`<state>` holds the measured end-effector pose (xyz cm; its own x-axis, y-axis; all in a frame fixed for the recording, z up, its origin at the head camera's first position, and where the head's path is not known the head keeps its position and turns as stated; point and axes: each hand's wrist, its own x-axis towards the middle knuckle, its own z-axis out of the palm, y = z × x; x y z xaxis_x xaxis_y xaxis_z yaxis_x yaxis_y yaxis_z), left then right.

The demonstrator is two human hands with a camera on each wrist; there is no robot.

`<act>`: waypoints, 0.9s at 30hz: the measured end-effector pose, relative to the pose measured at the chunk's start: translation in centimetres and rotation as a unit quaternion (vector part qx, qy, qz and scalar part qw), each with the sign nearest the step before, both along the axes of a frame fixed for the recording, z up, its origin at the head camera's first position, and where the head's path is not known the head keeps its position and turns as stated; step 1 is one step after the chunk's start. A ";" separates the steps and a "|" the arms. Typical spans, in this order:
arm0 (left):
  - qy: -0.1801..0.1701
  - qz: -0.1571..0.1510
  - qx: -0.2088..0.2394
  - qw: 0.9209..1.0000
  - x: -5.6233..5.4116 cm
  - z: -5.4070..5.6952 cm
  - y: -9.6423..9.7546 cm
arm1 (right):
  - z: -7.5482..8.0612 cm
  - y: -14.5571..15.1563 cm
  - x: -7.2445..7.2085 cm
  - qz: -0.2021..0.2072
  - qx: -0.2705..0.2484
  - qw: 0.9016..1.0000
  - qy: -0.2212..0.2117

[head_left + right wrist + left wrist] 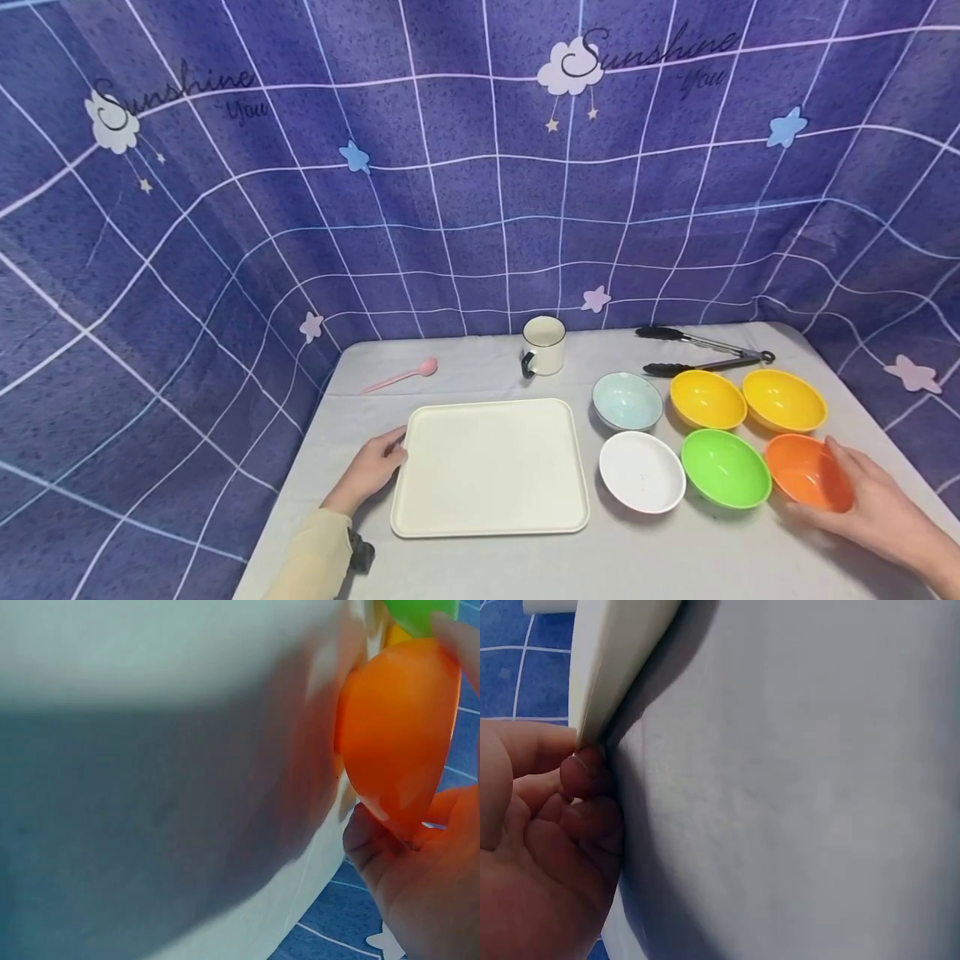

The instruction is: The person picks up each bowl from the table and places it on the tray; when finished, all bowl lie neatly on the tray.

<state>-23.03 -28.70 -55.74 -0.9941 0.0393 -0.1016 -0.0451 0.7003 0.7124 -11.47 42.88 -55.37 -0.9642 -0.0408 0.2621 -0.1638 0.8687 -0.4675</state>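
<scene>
A cream rectangular tray [491, 468] lies on the grey-white cloth, left of the bowls. My left hand [373, 468] holds its left edge, and in the left wrist view thumb and fingers pinch the tray's rim [615, 667]. At the right end of the front row sits an orange bowl [804, 471]. My right hand [876, 504] grips that bowl from its right side; the right wrist view shows fingers [367, 840] curled against its outer wall. Directly left of it stands a green bowl [725, 468], then a white bowl [642, 472].
Behind the front row stand a pale blue bowl [627, 402] and two yellow bowls [708, 400]. Black-tipped tongs [705, 352] lie farther back. A cream mug [543, 346] and a pink spoon [408, 375] are beyond the tray. A purple-blue curtain [465, 183] surrounds the table.
</scene>
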 end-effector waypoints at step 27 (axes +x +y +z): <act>-0.030 0.008 0.033 0.999 0.4 0.1 -0.3 | 3.0 0.6 -1.2 -0.004 0.013 1.000 0.007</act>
